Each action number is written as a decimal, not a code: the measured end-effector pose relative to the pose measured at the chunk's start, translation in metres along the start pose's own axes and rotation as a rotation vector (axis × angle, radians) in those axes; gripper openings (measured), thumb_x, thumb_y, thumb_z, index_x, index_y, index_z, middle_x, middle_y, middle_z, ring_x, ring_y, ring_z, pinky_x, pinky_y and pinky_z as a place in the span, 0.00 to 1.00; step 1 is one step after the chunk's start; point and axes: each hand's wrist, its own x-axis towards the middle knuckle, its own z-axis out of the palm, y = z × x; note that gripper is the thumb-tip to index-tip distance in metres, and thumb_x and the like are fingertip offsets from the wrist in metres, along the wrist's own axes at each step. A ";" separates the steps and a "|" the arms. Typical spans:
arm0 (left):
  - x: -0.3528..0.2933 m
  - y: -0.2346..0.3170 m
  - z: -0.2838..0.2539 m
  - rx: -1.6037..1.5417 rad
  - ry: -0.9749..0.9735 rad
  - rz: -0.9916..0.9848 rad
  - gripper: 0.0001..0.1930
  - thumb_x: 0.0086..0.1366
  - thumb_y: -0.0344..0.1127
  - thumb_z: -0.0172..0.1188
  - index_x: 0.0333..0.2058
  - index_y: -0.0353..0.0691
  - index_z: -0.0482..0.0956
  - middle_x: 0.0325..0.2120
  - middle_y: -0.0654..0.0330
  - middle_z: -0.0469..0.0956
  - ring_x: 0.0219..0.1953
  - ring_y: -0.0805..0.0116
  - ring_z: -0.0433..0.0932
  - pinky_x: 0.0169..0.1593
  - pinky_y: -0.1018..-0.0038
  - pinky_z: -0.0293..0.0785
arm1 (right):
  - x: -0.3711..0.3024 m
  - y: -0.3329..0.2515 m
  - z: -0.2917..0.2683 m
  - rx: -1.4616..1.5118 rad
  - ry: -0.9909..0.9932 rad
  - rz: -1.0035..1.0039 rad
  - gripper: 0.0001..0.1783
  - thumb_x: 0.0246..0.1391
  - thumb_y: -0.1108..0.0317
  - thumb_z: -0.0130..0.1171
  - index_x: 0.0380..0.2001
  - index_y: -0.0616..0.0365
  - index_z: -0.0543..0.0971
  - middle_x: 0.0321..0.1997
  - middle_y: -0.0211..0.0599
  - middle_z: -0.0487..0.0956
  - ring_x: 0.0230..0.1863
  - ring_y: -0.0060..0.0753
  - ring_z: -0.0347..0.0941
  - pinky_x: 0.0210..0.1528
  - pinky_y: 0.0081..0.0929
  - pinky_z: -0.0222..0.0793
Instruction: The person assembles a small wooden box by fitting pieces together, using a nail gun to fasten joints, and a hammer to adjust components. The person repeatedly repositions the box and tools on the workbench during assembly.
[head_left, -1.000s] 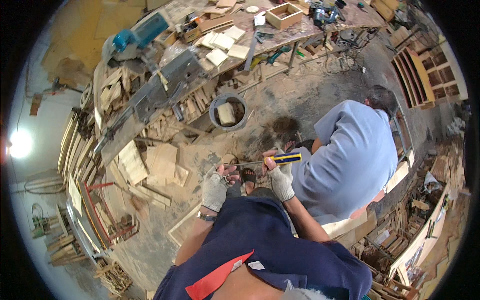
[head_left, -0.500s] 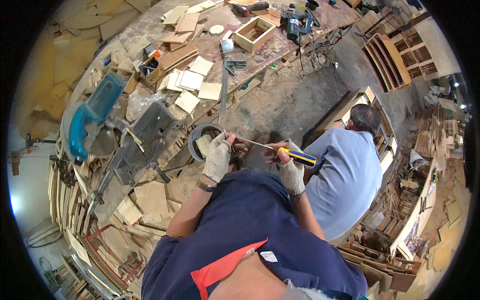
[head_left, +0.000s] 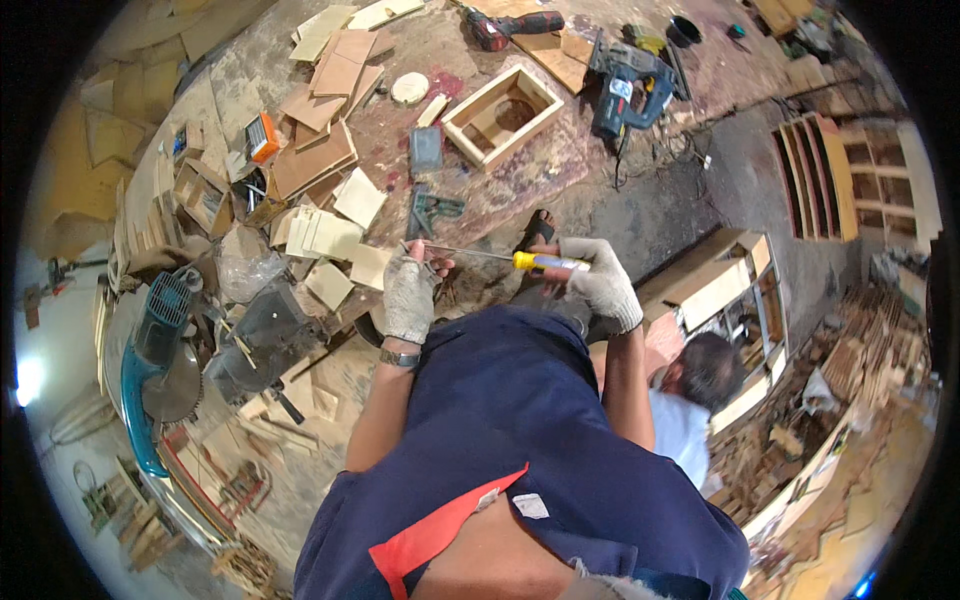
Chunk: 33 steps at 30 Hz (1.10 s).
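The fingers [head_left: 441,265] of the left hand [head_left: 412,290] pinch the thin metal shaft of a yellow-and-blue-handled screwdriver [head_left: 530,261] close to its tip, their bare ends showing beyond an off-white knitted glove [head_left: 405,312]. The right hand [head_left: 595,280], gloved alike, curls its fingers around the handle; some of them are blurred and partly hidden. The screwdriver lies nearly level between the hands, in front of the wearer's dark navy garment [head_left: 510,400]. A metal-banded wristwatch [head_left: 399,357] circles the left wrist.

Beyond the hands stretches a stained, dusty worktop [head_left: 560,185]. On it, just past the left hand, lie pale, thin square wooden pieces [head_left: 330,235] and a dark green clamp-like tool [head_left: 436,212]. Farther off sits an open rectangular wooden box [head_left: 526,142], with a blue-and-black power tool [head_left: 632,95] to its right and a red-and-black cordless drill [head_left: 505,28] behind it.

On the left stands a teal saw [head_left: 160,320] with a round toothed blade [head_left: 172,388]. On the near right, a person in a light blue top [head_left: 682,430] bends beside a long wooden frame [head_left: 712,292].
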 end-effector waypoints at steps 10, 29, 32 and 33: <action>0.064 -0.001 0.129 0.558 0.289 0.194 0.26 0.76 0.35 0.67 0.66 0.32 0.68 0.55 0.51 0.82 0.51 0.64 0.85 0.52 0.70 0.84 | 0.127 -0.080 -0.130 -0.726 -0.068 -0.101 0.18 0.64 0.59 0.70 0.48 0.60 0.87 0.41 0.51 0.89 0.43 0.42 0.88 0.46 0.37 0.80; 0.197 0.014 0.117 1.487 -0.008 0.490 0.78 0.37 0.61 0.86 0.82 0.42 0.47 0.81 0.41 0.47 0.83 0.40 0.46 0.82 0.50 0.50 | 0.312 -0.145 -0.101 -1.472 -0.558 -0.166 0.23 0.57 0.50 0.64 0.44 0.57 0.90 0.41 0.56 0.87 0.46 0.61 0.85 0.50 0.52 0.80; 0.200 0.006 0.113 1.410 -0.011 0.469 0.77 0.38 0.60 0.86 0.82 0.42 0.48 0.79 0.43 0.54 0.80 0.41 0.53 0.78 0.51 0.57 | 0.330 -0.143 -0.102 -1.480 -0.633 -0.009 0.24 0.57 0.51 0.64 0.47 0.59 0.89 0.41 0.56 0.88 0.44 0.60 0.85 0.50 0.49 0.80; 0.201 0.004 0.112 1.375 -0.015 0.454 0.77 0.37 0.59 0.86 0.82 0.43 0.48 0.78 0.43 0.55 0.80 0.40 0.54 0.77 0.50 0.59 | 0.334 -0.142 -0.103 -1.462 -0.635 -0.011 0.24 0.57 0.51 0.64 0.47 0.59 0.89 0.41 0.56 0.88 0.44 0.59 0.86 0.50 0.48 0.80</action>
